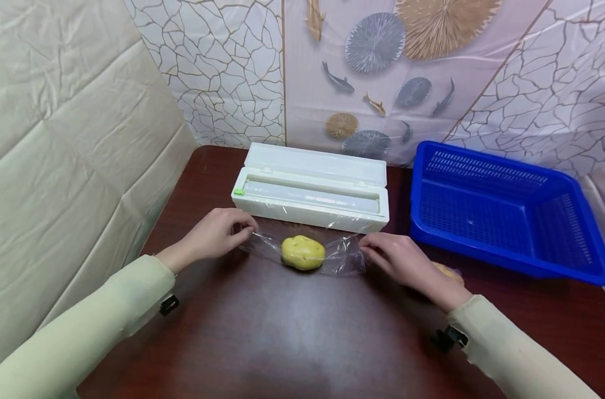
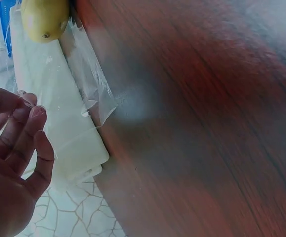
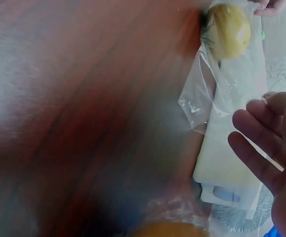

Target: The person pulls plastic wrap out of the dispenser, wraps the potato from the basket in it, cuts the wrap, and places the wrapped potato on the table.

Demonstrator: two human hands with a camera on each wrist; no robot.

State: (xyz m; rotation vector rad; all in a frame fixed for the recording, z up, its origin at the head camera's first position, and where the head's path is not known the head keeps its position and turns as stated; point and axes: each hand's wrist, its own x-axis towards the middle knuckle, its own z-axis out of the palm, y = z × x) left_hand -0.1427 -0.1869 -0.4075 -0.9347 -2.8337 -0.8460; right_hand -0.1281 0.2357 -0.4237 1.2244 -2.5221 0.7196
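A yellow potato (image 1: 303, 253) lies on the dark table within a sheet of clear plastic wrap (image 1: 343, 265). My left hand (image 1: 216, 233) pinches the wrap to the left of the potato, between thumb and forefinger. On the other side, my right hand (image 1: 401, 259) pinches the wrap's right end. In the left wrist view the wrap's loose corner (image 2: 101, 98) hangs below the potato (image 2: 46, 19). The right wrist view shows my right fingers bent, with the fingertips at the film's edge. Just behind stands a white wrap dispenser box (image 1: 307, 213), lid raised, with a film roll (image 1: 312, 196) inside.
A blue plastic basket (image 1: 502, 262) stands at the right rear. Partly hidden behind my right wrist is a yellowish item (image 1: 449, 271) in clear film. A green piece (image 1: 239, 192) sits at the dispenser's left end. Patterned sheets (image 1: 227, 72) hang behind the table.
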